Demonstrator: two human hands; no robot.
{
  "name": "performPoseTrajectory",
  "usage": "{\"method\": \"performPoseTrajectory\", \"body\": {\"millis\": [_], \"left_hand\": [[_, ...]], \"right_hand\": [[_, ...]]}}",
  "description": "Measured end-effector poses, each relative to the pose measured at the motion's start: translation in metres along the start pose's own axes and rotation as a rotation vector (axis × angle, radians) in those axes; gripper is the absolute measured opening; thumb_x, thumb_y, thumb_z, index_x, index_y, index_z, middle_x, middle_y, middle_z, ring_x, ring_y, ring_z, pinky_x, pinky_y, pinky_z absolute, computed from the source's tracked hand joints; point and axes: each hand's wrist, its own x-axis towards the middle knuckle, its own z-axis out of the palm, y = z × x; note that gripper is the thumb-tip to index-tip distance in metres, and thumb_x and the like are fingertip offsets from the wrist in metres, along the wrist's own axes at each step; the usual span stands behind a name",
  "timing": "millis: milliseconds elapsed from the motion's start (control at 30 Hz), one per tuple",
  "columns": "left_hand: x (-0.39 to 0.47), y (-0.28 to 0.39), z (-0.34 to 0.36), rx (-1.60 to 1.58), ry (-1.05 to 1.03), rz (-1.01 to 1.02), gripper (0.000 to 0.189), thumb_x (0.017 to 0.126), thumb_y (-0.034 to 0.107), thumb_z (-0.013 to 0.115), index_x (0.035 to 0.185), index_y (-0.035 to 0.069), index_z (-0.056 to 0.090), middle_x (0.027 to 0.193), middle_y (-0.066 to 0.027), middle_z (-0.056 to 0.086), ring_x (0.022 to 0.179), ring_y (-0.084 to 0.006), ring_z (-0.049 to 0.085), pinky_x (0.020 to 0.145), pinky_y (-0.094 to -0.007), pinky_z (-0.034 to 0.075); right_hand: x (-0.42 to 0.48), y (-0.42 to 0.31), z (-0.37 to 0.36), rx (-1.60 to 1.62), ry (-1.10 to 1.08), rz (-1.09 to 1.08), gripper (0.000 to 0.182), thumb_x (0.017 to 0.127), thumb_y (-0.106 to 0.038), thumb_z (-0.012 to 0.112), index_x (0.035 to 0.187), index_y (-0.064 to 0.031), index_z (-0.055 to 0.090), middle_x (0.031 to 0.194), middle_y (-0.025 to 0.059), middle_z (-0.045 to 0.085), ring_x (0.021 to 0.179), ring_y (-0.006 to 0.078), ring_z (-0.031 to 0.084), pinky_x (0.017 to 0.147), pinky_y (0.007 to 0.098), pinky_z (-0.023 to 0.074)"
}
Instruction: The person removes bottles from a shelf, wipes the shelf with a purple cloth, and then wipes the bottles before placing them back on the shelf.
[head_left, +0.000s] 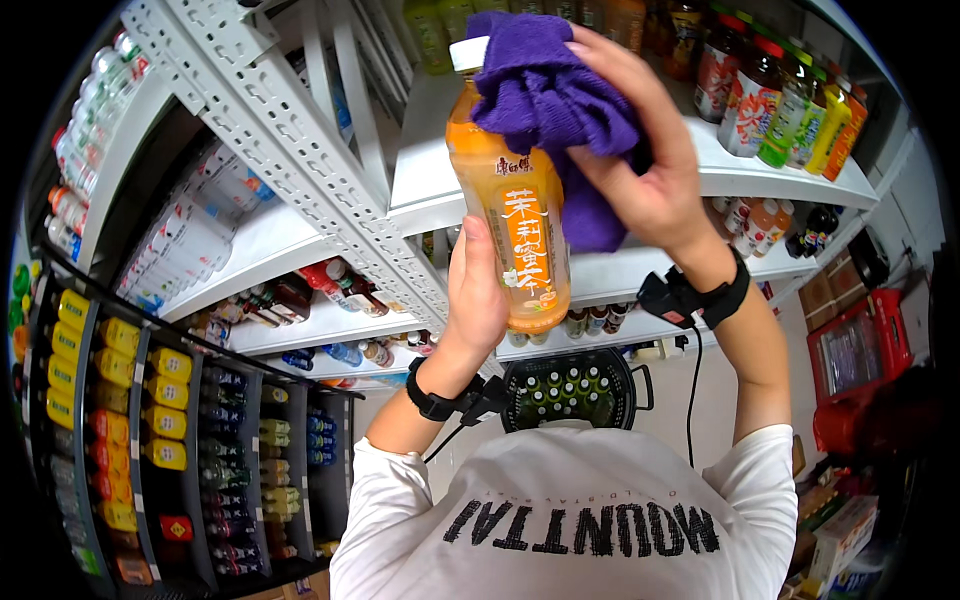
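A plastic tea bottle (517, 232) with amber liquid, a white cap and an orange label bearing writing is held up in front of a white metal shelf. Around its lower side curls my left hand (480, 300), thumb along the label's edge. My right hand (645, 165) grips a bunched purple cloth (555, 90), which lies against the bottle's shoulder and neck on the right. The cloth's loose end hangs down beside the bottle. The bottle tilts slightly, cap towards the upper left.
White shelves (427, 210) carry several drink bottles (750, 97) at the upper right. A perforated upright (292, 150) divides them from the left bay. Below stands a black basket (634, 375) of green bottles. Gravity racks (195, 420) of drinks line the left; a red case (859, 352) is at right.
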Motion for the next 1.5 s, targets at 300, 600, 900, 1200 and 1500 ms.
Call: {"method": "performPoseTrajectory", "body": {"millis": [300,600,900,1200,1500], "left_hand": [[0.01,-0.026,-0.032,-0.149,0.034,0.027,0.056,0.104,0.046,0.033,0.139,0.002,0.042,0.131,-0.0125,0.054,0.118,-0.0217,0.055,0.103,-0.0358,0.044],[0.013,-0.028,-0.024,0.191,0.02,0.223,0.05,0.104,0.036,0.039,0.139,0.001,0.041,0.134,-0.0121,0.052,0.121,-0.0212,0.051,0.103,-0.0344,0.04],[0.009,-0.022,-0.022,0.168,0.014,0.196,0.056,0.103,0.041,0.037,0.14,-0.001,0.037,0.134,-0.0122,0.05,0.121,-0.0211,0.052,0.103,-0.0347,0.041],[0.006,-0.029,-0.04,-0.432,0.077,-0.162,0.065,0.103,0.052,0.028,0.124,-0.004,0.052,0.114,-0.0169,0.062,0.105,-0.0227,0.063,0.095,-0.0352,0.05],[-0.004,-0.021,-0.025,0.381,-0.074,0.296,0.059,0.098,0.04,0.045,0.135,-0.006,0.044,0.133,-0.0154,0.052,0.123,-0.0254,0.05,0.105,-0.0367,0.037]], "right_hand": [[-0.065,-0.026,0.038,-0.069,-0.195,-0.211,0.04,0.073,-0.014,0.068,0.113,-0.0113,0.066,0.136,0.0166,0.054,0.129,0.0434,0.046,0.097,0.0509,0.0457],[-0.029,0.006,0.034,-0.069,-0.081,-0.138,0.051,0.074,-0.01,0.068,0.123,-0.0127,0.059,0.145,0.0204,0.043,0.135,0.0439,0.038,0.109,0.0516,0.0348],[-0.022,0.005,0.05,0.061,0.042,0.017,0.049,0.073,-0.021,0.073,0.12,-0.0135,0.059,0.148,0.0219,0.038,0.132,0.0426,0.04,0.11,0.047,0.0326],[-0.112,-0.028,0.053,0.028,-0.227,0.005,0.047,0.069,-0.013,0.076,0.113,-0.0161,0.061,0.139,0.0159,0.049,0.134,0.0488,0.038,0.103,0.0548,0.0434],[-0.057,-0.027,0.042,0.008,0.014,0.016,0.058,0.075,-0.019,0.077,0.127,-0.0163,0.053,0.147,0.0236,0.037,0.131,0.0531,0.037,0.107,0.0533,0.0367]]}}
